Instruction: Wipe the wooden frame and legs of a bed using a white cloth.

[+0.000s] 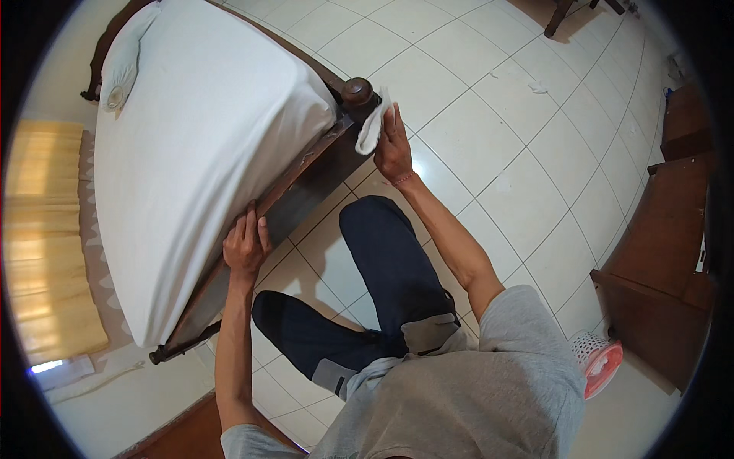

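My right hand [394, 148] holds a folded white cloth [371, 129] against the side of a dark wooden bedpost [359, 102] with a rounded knob. The post stands at the corner of a bed, where the wooden footboard [321, 166] ends. Farther along, my left hand [246, 241] rests on the footboard's top edge, fingers over it and holding no loose thing. Behind the board lies a mattress under a white fitted sheet [200, 132]. The side of the post under the cloth is hidden.
A bolster [123, 63] lies at the bed's head. Yellow curtains [49, 229] hang at the left. A white and pink basket [596, 361] stands at right by brown wooden furniture [654, 292]. Scraps of paper [538, 87] lie on the tiled floor [459, 132].
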